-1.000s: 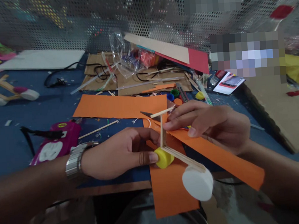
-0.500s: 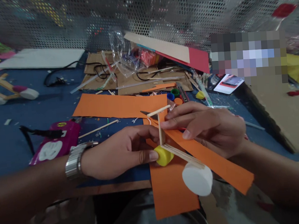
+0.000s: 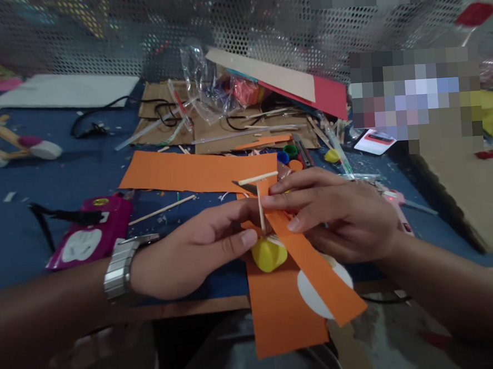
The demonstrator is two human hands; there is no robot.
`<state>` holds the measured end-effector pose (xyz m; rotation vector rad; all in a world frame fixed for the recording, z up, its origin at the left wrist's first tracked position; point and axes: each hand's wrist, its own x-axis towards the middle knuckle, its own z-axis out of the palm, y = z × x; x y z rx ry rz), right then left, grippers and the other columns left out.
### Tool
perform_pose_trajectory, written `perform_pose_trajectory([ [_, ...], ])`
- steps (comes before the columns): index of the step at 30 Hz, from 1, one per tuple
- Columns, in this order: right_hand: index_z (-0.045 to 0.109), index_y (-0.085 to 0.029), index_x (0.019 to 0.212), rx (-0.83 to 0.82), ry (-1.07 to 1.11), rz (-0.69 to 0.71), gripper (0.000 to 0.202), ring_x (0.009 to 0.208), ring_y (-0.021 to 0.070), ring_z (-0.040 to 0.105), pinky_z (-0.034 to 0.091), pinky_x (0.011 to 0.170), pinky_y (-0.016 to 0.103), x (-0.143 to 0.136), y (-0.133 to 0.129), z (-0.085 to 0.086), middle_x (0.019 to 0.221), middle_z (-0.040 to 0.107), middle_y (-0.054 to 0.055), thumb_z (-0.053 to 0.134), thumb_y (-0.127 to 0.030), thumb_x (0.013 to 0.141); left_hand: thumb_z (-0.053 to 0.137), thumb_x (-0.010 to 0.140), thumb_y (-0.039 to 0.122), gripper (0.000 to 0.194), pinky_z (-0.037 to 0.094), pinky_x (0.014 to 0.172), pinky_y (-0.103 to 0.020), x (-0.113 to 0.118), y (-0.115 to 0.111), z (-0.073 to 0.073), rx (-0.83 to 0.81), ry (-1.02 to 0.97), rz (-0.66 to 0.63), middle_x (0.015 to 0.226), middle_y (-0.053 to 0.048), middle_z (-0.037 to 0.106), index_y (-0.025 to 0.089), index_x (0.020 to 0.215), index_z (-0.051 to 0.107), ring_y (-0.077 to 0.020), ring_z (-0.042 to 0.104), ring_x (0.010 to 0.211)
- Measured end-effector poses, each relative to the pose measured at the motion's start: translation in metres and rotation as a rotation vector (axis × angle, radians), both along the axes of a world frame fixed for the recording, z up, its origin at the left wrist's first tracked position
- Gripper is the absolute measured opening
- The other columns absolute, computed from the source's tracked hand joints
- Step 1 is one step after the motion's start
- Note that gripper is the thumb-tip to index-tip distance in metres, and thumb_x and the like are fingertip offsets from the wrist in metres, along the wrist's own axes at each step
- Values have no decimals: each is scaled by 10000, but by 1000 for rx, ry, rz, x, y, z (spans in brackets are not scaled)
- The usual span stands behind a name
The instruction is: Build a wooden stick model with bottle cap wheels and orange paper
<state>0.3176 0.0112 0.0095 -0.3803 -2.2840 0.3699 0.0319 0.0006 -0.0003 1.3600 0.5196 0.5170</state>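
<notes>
My left hand (image 3: pixel 196 249), with a metal watch at the wrist, is closed around the back of a small model of wooden sticks (image 3: pixel 261 208). A yellow cap-like piece (image 3: pixel 269 256) sits low on the model beside my thumb. Between the fingers of my right hand (image 3: pixel 344 214) is a narrow orange paper strip (image 3: pixel 319 274), laid along the upright stick. Its lower end crosses in front of a white disc (image 3: pixel 308 289) on the model. A short stick (image 3: pixel 258 178) lies across the top. My left fingertips are hidden behind the model.
Wide orange paper pieces (image 3: pixel 195 170) lie behind and under the model. A purple box with a cable (image 3: pixel 93 230) stands left. Toward the back are cardboard (image 3: pixel 252 137), bottle caps (image 3: pixel 289 152) and a cutter (image 3: pixel 303 150). On the right are a pink glue gun (image 3: pixel 398 206) and a phone (image 3: pixel 375 141).
The orange strip has swung left and steeper, now against the upright stick and partly covering the white disc. My right hand has shifted slightly left with it.
</notes>
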Motion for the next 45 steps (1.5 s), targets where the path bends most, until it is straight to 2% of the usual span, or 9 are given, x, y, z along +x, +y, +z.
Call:
perform_pose_trajectory([
  [3, 737, -224, 1224, 8, 1, 40, 177, 1375, 223, 783, 661, 1168, 407, -2, -1, -2, 1375, 866, 142, 740, -142, 1067, 672, 1144, 564, 463, 590, 1169, -410, 1, 3, 3, 86, 52, 44, 1328, -117, 786, 192, 1399, 776, -277, 721, 1277],
  [11, 763, -181, 1185, -33, 57, 46, 181, 1285, 246, 838, 701, 1110, 389, -7, -5, -2, 1289, 870, 170, 809, -128, 1017, 677, 1131, 600, 455, 592, 1045, -346, 1, 2, 0, 70, 95, 92, 1197, -84, 788, 178, 1258, 792, -231, 714, 1109],
  [16, 747, -224, 1234, -104, 138, 54, 208, 1298, 259, 843, 706, 1124, 452, -11, -8, -10, 1342, 874, 163, 738, -125, 1051, 701, 1114, 620, 474, 563, 1158, -359, 2, 1, -4, 33, 46, 76, 1346, -100, 777, 195, 1313, 762, -260, 709, 1288],
  [22, 770, -272, 1210, -290, 287, -4, 273, 1397, 276, 792, 679, 1191, 459, -18, -18, -19, 1347, 883, 110, 759, -74, 1022, 686, 1123, 617, 488, 568, 1179, -404, 1, 2, -5, 81, 69, 88, 1374, -116, 778, 186, 1338, 767, -286, 704, 1318],
  [26, 749, -284, 1267, -242, 220, -24, 332, 1425, 278, 771, 693, 1178, 469, -17, -19, -13, 1379, 870, 103, 751, -57, 1025, 701, 1110, 631, 499, 590, 1136, -395, 2, 3, -2, 112, 93, 101, 1302, -114, 792, 177, 1297, 785, -272, 722, 1246],
  [30, 746, -337, 1236, -145, 94, -12, 274, 1408, 264, 777, 721, 1137, 501, -12, -14, -8, 1411, 858, 52, 691, -118, 1080, 704, 1113, 612, 464, 596, 1129, -400, 3, 5, 1, 129, 104, 95, 1261, -102, 809, 182, 1253, 806, -274, 729, 1225],
  [37, 746, -236, 1180, 13, 89, -29, 259, 1342, 281, 813, 737, 1084, 444, -12, -7, -10, 1329, 884, 143, 759, -55, 995, 714, 1107, 611, 467, 611, 1069, -394, 3, 5, -1, 126, 122, 117, 1218, -109, 815, 167, 1205, 817, -261, 731, 1150],
  [40, 748, -213, 1167, 30, 86, -50, 284, 1335, 280, 816, 726, 1094, 419, -12, -7, -11, 1325, 884, 156, 779, -30, 952, 715, 1109, 604, 463, 615, 982, -356, 2, 4, -2, 66, 78, 118, 1115, -102, 796, 151, 1104, 810, -231, 719, 1046],
  [45, 746, -209, 1187, 47, 67, -60, 288, 1325, 273, 816, 711, 1115, 424, -12, -7, -8, 1314, 889, 147, 790, -47, 954, 749, 1102, 531, 375, 600, 985, -355, 3, 5, 2, 93, 95, 117, 1059, -75, 779, 160, 1100, 807, -220, 705, 1013],
])
